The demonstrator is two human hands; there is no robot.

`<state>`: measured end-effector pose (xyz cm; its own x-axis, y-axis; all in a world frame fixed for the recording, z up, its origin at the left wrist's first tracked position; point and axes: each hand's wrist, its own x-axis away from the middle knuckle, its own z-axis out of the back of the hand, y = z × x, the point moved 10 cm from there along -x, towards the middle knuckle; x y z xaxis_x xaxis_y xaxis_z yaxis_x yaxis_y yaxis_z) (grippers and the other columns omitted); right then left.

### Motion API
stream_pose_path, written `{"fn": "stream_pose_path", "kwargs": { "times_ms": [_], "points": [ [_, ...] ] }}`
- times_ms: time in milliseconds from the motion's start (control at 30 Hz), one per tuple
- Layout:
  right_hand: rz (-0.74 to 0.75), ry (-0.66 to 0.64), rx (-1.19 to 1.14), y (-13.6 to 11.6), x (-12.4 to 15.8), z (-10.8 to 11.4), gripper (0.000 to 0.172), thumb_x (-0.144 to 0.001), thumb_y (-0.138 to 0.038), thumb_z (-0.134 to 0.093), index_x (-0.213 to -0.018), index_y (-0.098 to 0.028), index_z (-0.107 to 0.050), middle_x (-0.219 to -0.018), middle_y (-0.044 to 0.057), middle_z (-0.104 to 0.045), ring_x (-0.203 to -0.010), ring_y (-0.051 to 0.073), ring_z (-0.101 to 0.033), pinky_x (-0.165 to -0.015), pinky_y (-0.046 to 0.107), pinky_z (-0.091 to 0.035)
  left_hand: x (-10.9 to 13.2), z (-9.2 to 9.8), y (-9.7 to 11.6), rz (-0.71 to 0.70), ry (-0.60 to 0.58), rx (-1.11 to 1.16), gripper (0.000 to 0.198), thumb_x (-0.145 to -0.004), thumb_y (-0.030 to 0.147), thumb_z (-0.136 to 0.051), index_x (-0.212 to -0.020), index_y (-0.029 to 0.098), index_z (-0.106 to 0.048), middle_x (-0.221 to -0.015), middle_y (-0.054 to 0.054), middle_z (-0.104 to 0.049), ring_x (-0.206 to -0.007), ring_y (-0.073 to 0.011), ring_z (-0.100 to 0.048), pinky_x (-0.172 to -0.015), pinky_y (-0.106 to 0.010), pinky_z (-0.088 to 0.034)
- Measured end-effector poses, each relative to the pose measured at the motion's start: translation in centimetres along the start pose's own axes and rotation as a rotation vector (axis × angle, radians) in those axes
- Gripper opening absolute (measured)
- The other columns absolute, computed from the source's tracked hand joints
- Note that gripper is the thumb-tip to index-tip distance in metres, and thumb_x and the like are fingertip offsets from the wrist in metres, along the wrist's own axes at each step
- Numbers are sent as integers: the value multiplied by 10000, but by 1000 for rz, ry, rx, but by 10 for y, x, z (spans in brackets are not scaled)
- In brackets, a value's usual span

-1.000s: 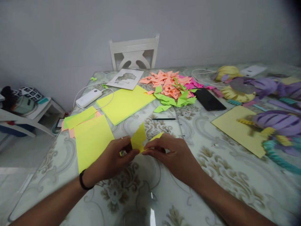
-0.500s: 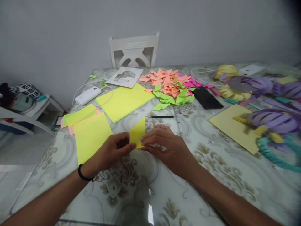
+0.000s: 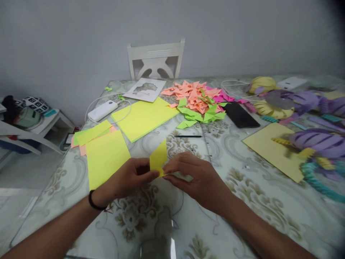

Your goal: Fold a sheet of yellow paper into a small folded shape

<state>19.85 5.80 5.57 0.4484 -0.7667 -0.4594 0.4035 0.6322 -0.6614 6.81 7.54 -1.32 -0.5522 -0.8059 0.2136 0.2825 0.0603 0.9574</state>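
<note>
One pencil (image 3: 188, 136) between hands (image 3: 195, 176) and paper heap (image 3: 194, 94) — black phone (image 3: 240, 115) alongside

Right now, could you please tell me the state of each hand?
Left hand: closed, holding the small yellow paper.
Right hand: closed, holding the same paper near its lower right corner.

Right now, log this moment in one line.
left hand: pinching yellow paper; right hand: at its lower edge; beyond: folded-paper pile

hands (image 3: 126, 178): both pinching folded yellow paper (image 3: 158, 158) | pencil (image 3: 188, 136): beyond | phone (image 3: 241, 115): beside folded-paper pile (image 3: 194, 95)
</note>
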Motion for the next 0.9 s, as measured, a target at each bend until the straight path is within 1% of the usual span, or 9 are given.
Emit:
{"fn": "stream_pose_path", "kwargs": {
  "times_ms": [100, 200, 367, 467, 600, 733, 833, 900],
  "points": [
    [31, 49, 27, -4, -1, 7, 43, -935, -172, -715, -919, -211, -709, -876, 16, -757, -859, 185, -677, -847, 350, -487, 0, 3, -5, 61, 8, 68, 319, -937, 455, -653, -902, 144, -712, -728, 15, -573, -632, -96, -452, -563, -209, -349],
    [27, 53, 37, -3, -1, 8, 51, -935, -168, -713, -906, -209, -709, -866, 16, -757, -846, 185, -681, -841, 348, -484, 0, 8, -9, 85, 35, 71, 335, -915, 462, -679, -858, 132, -686, -694, 28, -527, -607, -84, -413, -536, -201, -303],
    [-27, 1, 32, 3, 1, 3, 27, -936, -203, -719, -909, -210, -721, -869, 21, -746, -839, 184, -681, -804, 324, -499, -2, 11, -7, 50, 42, -35, 312, -925, 439, -663, -866, 132, -676, -723, 20, -548, -637, -92, -427, -563, -215, -319],
    [-36, -10, 36, 5, 1, 3, 26, -938, -205, -719, -918, -220, -724, -876, 13, -752, -840, 179, -677, -799, 321, -495, -2, 10, -6, 62, 22, -70, 312, -920, 430, -658, -837, 130, -671, -694, 26, -531, -625, -93, -422, -559, -222, -314],
    [-4, 9, 54, 4, -1, 5, 44, -937, -183, -720, -920, -222, -708, -878, 4, -761, -835, 176, -666, -861, 351, -471, 0, 9, -2, 75, 8, -101, 275, -905, 388, -649, -802, 133, -652, -681, 25, -541, -626, -100, -442, -567, -231, -327],
    [18, -26, 39, 3, -2, 0, 53, -934, -172, -711, -908, -213, -691, -892, 12, -757, -860, 187, -665, -917, 389, -448, 2, 11, 2, 61, 34, -187, 213, -871, 298, -647, -727, 147, -603, -655, 37, -529, -628, -102, -446, -584, -236, -340],
    [-74, -57, -2, 10, 0, -4, 39, -918, -191, -717, -891, -216, -704, -889, 22, -745, -892, 200, -662, -878, 372, -471, 3, 11, 4, 40, 48, -231, 180, -844, 240, -655, -704, 154, -583, -654, 44, -527, -629, -100, -444, -586, -234, -343],
    [-165, -62, -47, 16, 2, -5, 40, -900, -191, -719, -873, -220, -709, -878, 19, -741, -872, 194, -668, -823, 342, -489, 3, 9, 6, 22, 43, -226, 189, -873, 265, -648, -726, 157, -595, -666, 40, -543, -633, -103, -459, -593, -234, -359]
  ]
}}
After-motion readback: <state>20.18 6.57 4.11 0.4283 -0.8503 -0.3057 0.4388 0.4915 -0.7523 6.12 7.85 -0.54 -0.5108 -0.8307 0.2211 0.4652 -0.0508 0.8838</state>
